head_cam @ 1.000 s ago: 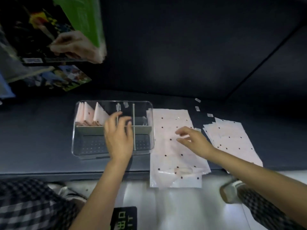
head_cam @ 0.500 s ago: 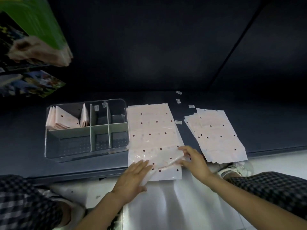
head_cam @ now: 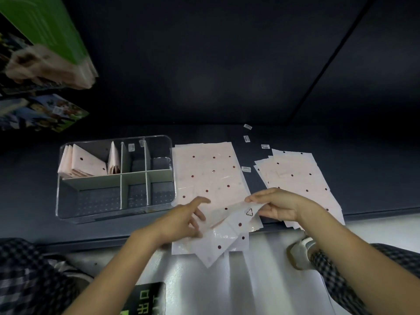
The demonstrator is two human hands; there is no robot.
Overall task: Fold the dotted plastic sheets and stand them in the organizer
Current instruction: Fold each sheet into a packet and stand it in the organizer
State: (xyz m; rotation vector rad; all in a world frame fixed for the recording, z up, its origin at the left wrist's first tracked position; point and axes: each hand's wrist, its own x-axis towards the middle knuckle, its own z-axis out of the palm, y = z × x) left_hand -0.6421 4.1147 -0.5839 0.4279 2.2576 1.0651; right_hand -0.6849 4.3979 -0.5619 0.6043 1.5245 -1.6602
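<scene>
On the dark counter (head_cam: 227,133) a clear organizer (head_cam: 114,176) with pale dividers sits at the left, and its back-left compartment holds several folded sheets (head_cam: 85,165) standing on edge, one more leaning against the divider beside them; the other compartments show only their dotted floor. Just to the right of the organizer lies a flat dotted plastic sheet (head_cam: 209,176), its near end hanging over the counter's front edge. The right hand (head_cam: 276,204) pinches a lifted corner of the sheet between thumb and fingers, turning that near part back so that a small triangle mark shows on the raised flap (head_cam: 236,226). The left hand (head_cam: 181,220) rests on the near left part of the same sheet with its fingers spread and loosely curled; whether it grips the plastic or only presses on it is unclear. The two hands are apart, one at each side of the flap. Further right, well apart from the organizer, a fanned stack of sheets (head_cam: 297,180) lies flat on the counter, partly behind the right wrist. A few small white labels (head_cam: 246,138) are scattered on the counter behind and between the sheet and the stack.
</scene>
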